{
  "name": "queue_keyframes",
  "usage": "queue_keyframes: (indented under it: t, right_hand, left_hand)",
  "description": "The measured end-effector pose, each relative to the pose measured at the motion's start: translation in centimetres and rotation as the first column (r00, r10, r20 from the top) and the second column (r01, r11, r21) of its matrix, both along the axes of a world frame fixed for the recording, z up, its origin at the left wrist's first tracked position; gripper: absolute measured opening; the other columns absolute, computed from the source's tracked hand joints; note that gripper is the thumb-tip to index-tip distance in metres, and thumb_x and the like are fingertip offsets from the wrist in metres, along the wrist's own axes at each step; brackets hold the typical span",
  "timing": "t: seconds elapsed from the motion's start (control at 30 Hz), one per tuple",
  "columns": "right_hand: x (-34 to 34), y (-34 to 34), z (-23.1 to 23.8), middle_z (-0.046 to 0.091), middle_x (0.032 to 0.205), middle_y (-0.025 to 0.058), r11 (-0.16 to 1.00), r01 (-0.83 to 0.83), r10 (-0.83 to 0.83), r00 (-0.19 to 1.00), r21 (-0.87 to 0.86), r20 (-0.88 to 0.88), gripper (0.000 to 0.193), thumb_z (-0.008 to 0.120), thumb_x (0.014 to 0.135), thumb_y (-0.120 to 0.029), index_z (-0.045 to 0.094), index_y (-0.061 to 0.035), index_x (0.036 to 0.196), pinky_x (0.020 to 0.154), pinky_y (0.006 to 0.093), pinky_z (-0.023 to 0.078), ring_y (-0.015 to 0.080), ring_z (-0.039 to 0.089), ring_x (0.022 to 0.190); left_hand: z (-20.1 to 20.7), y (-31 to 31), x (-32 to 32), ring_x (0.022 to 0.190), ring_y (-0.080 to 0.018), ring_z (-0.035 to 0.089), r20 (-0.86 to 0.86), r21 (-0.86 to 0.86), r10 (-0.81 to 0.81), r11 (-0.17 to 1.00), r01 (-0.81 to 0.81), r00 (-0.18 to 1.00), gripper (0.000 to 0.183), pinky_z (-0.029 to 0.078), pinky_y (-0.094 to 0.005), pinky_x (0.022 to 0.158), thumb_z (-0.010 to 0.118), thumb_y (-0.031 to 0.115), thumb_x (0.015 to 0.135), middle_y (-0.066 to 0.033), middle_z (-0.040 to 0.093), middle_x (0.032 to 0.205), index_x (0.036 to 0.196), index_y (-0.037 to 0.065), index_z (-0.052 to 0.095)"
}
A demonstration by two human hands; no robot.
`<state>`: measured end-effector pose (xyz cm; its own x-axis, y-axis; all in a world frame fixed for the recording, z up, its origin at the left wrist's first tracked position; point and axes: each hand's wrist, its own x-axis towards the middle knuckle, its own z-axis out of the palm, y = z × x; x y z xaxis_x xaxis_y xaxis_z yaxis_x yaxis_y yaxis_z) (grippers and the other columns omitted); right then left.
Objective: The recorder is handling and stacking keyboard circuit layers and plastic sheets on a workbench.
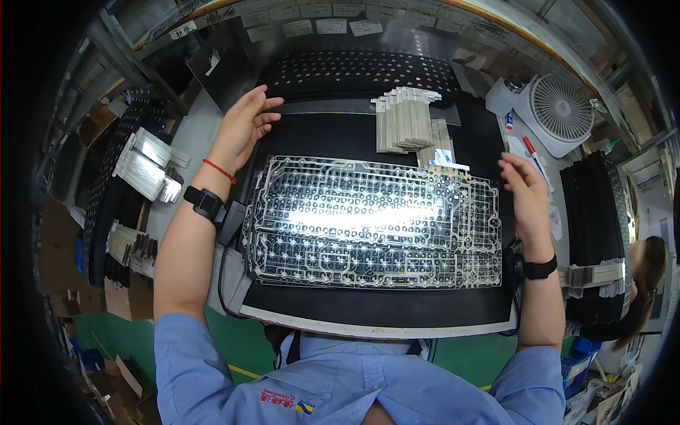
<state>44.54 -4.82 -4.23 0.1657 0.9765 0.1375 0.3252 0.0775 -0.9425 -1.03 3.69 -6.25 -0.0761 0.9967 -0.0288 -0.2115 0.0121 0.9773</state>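
Observation:
Clear keyboard membrane sheets (368, 262) printed with silver traces lie flat in a pile on the black work surface (368, 306), under a bright glare. My left hand (249, 122) hovers beyond their far left corner, empty, fingers apart. My right hand (528, 185) is off their right edge, also empty, with loosely bent, parted fingers. Neither hand appears to touch the sheets. Just behind the pile, a stack of pale flat strips (402, 124) rests on the surface. A small white-and-blue label (443, 157) sits at the pile's far edge near the strips.
A white fan (562, 106) stands at the far right, near a red-capped marker (530, 146). Black sheet stacks flank the bench; silvery packs (145, 164) lie on the left one, and pale strips (595, 275) cross the right one. Another person's hair (648, 273) shows at far right.

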Motion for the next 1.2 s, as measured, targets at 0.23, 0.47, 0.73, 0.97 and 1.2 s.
queue_keyframes:
  t: [0.23, 0.47, 0.73, 0.97, 1.2]
  right_hand:
    - [0.5, -0.1, -1.0, 0.063, 0.085, -0.0009, 0.967, -0.212, 0.209, 0.977, -0.141, -0.035, 0.019, 0.059, 0.092, -0.012, 0.063, 0.0004, 0.106, 0.071, 0.0183, 0.043, 0.0044, 0.055, 0.076]
    - [0.8, 0.3, -1.1, 0.063, 0.085, -0.0006, 0.998, -0.068, 0.067, 0.986, -0.006, -0.155, 0.017, 0.053, 0.096, -0.013, 0.061, 0.0003, 0.101, 0.068, 0.018, 0.043, 0.0035, 0.054, 0.073]
    - [0.4, 0.5, -0.8, 0.062, 0.086, -0.0016, 0.997, 0.003, 0.022, 0.949, 0.078, -0.315, 0.02, 0.052, 0.096, -0.015, 0.061, 0.0011, 0.103, 0.072, 0.0184, 0.04, 0.003, 0.053, 0.077]
    - [1.0, 0.4, -1.3, 0.06, 0.082, -0.0043, 0.993, -0.107, 0.115, 0.963, 0.047, -0.244, 0.019, 0.054, 0.095, -0.017, 0.062, -0.001, 0.101, 0.063, 0.0172, 0.034, 0.0013, 0.047, 0.069]
    - [0.8, 0.2, -0.8, 0.056, 0.078, -0.0053, 0.997, -0.062, 0.073, 0.964, 0.053, -0.255, 0.018, 0.055, 0.095, -0.018, 0.062, -0.0022, 0.097, 0.058, 0.0162, 0.034, -0.0001, 0.044, 0.065]
  left_hand:
    - [0.2, -0.2, 0.2, 0.086, -0.0092, 0.059, -0.107, -0.043, -0.184, 0.983, 0.18, 0.977, 0.035, 0.046, -0.0208, 0.073, 0.045, 0.024, 0.099, -0.0059, 0.062, 0.107, 0.129, 0.005, 0.048]
    - [1.1, -1.1, 1.1, 0.078, -0.0086, 0.059, -0.075, -0.144, -0.386, 0.917, 0.373, 0.919, 0.037, 0.047, -0.0202, 0.068, 0.043, 0.032, 0.1, -0.004, 0.064, 0.097, 0.122, 0.004, 0.054]
    - [0.4, -0.7, 1.1, 0.061, 0.0019, 0.05, -0.202, -0.063, -0.355, 0.935, 0.35, 0.913, 0.02, 0.039, -0.0137, 0.054, 0.056, 0.022, 0.095, 0.006, 0.062, 0.081, 0.105, 0.005, 0.061]
    - [-0.1, -0.1, 0.2, 0.081, -0.0051, 0.061, -0.085, -0.059, -0.303, 0.952, 0.299, 0.949, 0.019, 0.05, -0.0204, 0.074, 0.053, 0.019, 0.096, 0.0, 0.065, 0.094, 0.106, 0.004, 0.059]
    - [0.1, -0.2, 0.1, 0.063, 0.0, 0.049, -0.123, -0.02, -0.277, 0.961, 0.277, 0.953, 0.018, 0.036, -0.0137, 0.056, 0.056, 0.025, 0.095, 0.0076, 0.061, 0.08, 0.104, 0.01, 0.061]
